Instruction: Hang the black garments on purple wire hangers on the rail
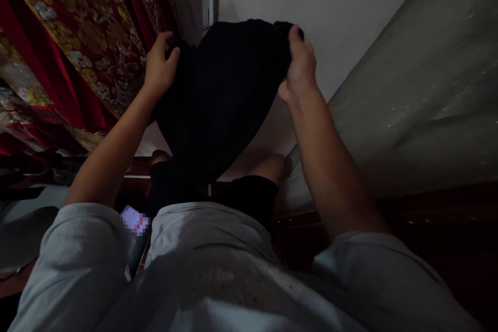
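Observation:
A piece of black cloth (225,88), perhaps a garment, is stretched out in front of me between both hands; its exact kind does not show in the dim light. My left hand (161,65) is closed at the cloth's left edge, thumb and forefinger toward the top. At the upper right corner, my right hand (301,62) grips the fabric, with the thumb on the near side. The cloth hangs down toward my knees and hides part of my legs.
Red drapery (89,26) with gold and silver embroidery hangs at the left. A pale wall (319,5) stands ahead, and a grey plastic-like sheet (424,104) slopes along the right. A lit, blurred phone screen (135,219) shows near my left elbow.

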`<state>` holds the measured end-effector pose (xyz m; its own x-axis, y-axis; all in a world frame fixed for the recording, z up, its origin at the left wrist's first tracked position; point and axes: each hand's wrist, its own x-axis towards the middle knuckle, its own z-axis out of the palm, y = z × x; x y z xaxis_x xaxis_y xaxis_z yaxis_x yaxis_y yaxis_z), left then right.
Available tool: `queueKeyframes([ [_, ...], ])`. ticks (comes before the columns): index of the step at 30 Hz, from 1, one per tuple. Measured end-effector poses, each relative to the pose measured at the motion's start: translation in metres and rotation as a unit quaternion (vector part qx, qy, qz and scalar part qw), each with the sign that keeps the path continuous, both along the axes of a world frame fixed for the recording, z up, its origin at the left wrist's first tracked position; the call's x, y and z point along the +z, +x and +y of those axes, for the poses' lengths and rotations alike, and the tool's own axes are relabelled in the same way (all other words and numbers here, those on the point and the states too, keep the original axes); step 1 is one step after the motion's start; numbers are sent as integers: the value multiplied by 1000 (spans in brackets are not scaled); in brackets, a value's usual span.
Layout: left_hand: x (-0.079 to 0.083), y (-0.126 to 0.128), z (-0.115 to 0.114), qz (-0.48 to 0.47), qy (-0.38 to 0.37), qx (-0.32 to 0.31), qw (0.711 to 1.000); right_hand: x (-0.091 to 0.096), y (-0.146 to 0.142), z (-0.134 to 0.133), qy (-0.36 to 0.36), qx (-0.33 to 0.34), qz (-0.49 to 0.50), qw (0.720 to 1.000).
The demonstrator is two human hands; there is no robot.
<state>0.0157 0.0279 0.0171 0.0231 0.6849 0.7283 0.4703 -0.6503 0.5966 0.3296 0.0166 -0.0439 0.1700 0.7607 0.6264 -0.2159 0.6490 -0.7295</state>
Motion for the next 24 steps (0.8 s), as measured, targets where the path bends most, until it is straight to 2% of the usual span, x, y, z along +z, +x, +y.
queueKeyframes([
  [3,3,-23,5,36,-21,1,999,2,-25,-28,-13,56,-98,993],
  [5,0,-41,7,87,-32,11,996,1,-35,-54,-38,145,-179,972],
  [6,-3,-49,7,114,-33,22,993,1,-36,-66,-47,216,-230,948],
  [8,-9,-60,2,168,-35,26,985,-1,-33,-83,-61,361,-328,871],
  [9,-12,-62,-2,192,-33,12,981,-3,-30,-87,-64,407,-363,836],
  [10,-14,-61,-8,214,-28,-14,976,-5,-28,-87,-65,424,-387,816],
  [11,-17,-58,-14,231,-19,-49,971,-10,-27,-84,-60,410,-401,817],
  [12,-19,-52,-22,242,-9,-85,966,-16,-29,-78,-46,368,-409,834],
  [14,-24,-36,-38,240,9,-139,961,-34,-38,-61,8,234,-432,871],
  [15,-27,-25,-45,230,14,-157,960,-45,-46,-52,42,156,-449,879],
  [17,-35,-3,-57,208,21,-183,961,-66,-63,-38,104,13,-474,874],
  [19,-45,18,-62,187,21,-202,961,-84,-79,-29,143,-91,-475,863],
  [22,-59,35,-57,133,-20,-204,970,-96,-86,-24,172,-176,-453,857],
  [24,-64,31,-50,71,-72,-184,978,-97,-78,-24,168,-208,-443,855],
])
